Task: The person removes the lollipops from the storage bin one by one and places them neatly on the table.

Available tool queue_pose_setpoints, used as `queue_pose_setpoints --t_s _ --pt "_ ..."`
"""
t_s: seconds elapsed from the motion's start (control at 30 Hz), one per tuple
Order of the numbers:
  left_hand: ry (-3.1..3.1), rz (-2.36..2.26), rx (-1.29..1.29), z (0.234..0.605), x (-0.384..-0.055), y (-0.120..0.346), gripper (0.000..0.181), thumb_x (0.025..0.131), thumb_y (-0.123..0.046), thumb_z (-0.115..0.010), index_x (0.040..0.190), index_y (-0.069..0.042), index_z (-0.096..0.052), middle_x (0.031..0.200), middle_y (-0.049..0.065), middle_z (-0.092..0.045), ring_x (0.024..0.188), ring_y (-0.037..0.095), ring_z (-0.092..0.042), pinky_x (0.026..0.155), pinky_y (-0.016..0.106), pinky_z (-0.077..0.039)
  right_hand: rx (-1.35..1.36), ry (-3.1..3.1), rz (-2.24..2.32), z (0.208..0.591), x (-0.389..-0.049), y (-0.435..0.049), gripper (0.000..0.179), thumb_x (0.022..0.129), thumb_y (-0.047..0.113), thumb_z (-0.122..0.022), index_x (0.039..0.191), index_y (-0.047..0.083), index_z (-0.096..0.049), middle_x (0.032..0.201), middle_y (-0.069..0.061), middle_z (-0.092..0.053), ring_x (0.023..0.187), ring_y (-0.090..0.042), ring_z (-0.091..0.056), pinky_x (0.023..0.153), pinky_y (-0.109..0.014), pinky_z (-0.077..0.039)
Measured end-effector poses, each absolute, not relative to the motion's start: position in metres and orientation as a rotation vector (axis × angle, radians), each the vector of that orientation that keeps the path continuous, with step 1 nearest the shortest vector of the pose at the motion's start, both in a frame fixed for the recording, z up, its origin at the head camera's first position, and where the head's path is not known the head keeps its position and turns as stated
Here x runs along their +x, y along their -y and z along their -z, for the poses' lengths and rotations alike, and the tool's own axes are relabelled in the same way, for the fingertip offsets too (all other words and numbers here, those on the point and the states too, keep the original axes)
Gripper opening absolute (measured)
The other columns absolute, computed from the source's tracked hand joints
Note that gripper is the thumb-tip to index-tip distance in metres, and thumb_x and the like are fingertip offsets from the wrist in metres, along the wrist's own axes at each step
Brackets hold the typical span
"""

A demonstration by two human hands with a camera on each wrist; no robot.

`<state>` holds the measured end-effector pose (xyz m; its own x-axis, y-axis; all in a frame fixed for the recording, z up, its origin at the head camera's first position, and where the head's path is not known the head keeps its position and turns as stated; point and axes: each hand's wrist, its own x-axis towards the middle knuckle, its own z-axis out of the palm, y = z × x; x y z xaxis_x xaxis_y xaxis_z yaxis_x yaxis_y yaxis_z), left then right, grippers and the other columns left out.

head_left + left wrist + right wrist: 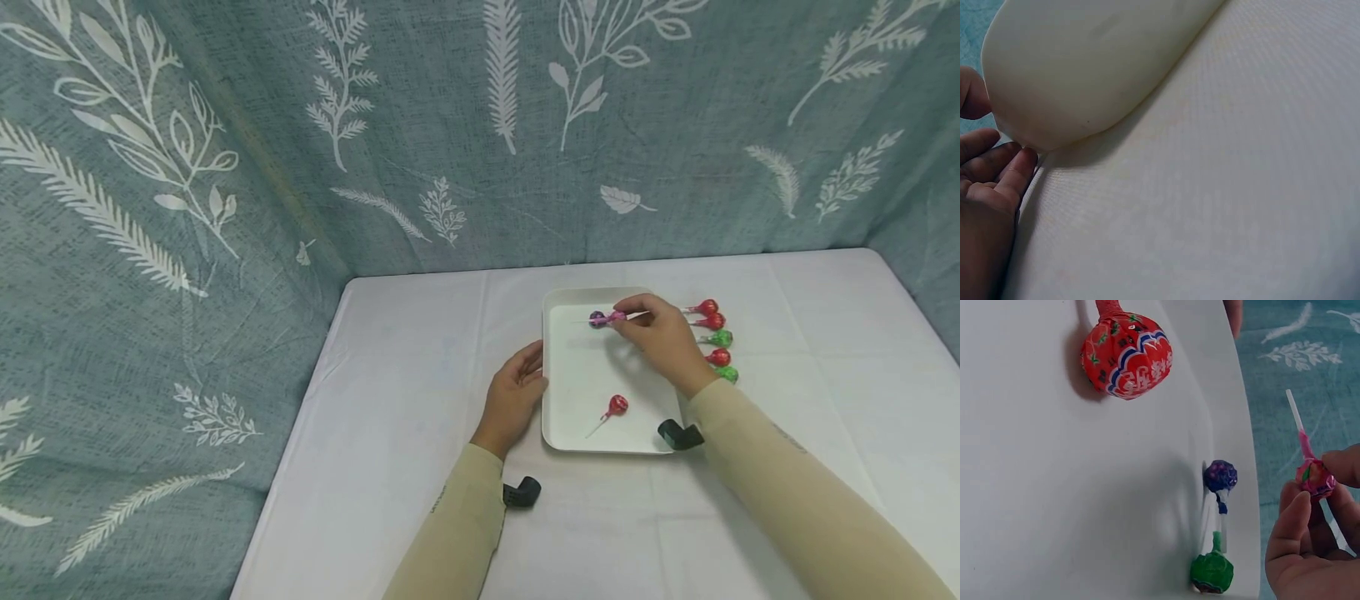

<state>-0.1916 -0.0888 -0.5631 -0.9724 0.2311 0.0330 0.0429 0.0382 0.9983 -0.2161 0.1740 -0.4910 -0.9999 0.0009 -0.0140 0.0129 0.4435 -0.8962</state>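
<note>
My right hand (pixel 660 333) pinches a pink-wrapped lollipop (pixel 1316 478) above the back of a white tray (pixel 577 367). Its stick points left in the head view. A purple lollipop (pixel 1221 476) and a green lollipop (pixel 1212 572) lie near the tray's edge; the right hand hides the green one in the head view. Toward the front of the tray rests a red lollipop (pixel 617 406) with its stick out to the lower left. At the tray's left side, my left hand (pixel 510 400) holds the rim (pixel 1041 140); its grip shows only partly.
Right of the tray, several red lollipops (pixel 714 322) and green lollipops (pixel 722 338) lie in a column, partly behind the right hand. A white cloth (pixel 420 400) covers the table. Leaf-patterned curtains (pixel 420 125) stand behind and to the left.
</note>
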Motion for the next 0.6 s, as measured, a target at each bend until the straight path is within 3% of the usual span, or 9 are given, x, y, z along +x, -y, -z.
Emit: queue_pose_setpoints --t_s 0.3,0.6 --pt "-2.148 -2.091 0.286 0.563 -0.192 0.088 0.056 0.102 0.001 -0.062 0.157 -0.003 -0.056 0.152 0.01 -0.063 0.134 0.021 -0.064 0.112 0.031 -0.053 0.065 -2.647 1.638 0.489 -0.214 -0.184 0.032 0.108 0.02 -0.07 0.135 0.003 -0.069 0.131 -0.017 -0.067 0.108 -0.03 -0.061 0.082 -0.03 -0.055" --pt "-2.159 -2.086 0.277 0.562 -0.193 0.087 0.055 0.101 0.001 -0.062 0.156 -0.004 -0.057 0.151 0.008 -0.064 0.132 0.021 -0.065 0.111 0.031 -0.054 0.086 -2.613 1.664 0.487 -0.212 -0.19 0.035 0.108 0.022 -0.07 0.136 0.002 -0.068 0.133 -0.017 -0.065 0.109 -0.029 -0.061 0.081 -0.028 -0.054"
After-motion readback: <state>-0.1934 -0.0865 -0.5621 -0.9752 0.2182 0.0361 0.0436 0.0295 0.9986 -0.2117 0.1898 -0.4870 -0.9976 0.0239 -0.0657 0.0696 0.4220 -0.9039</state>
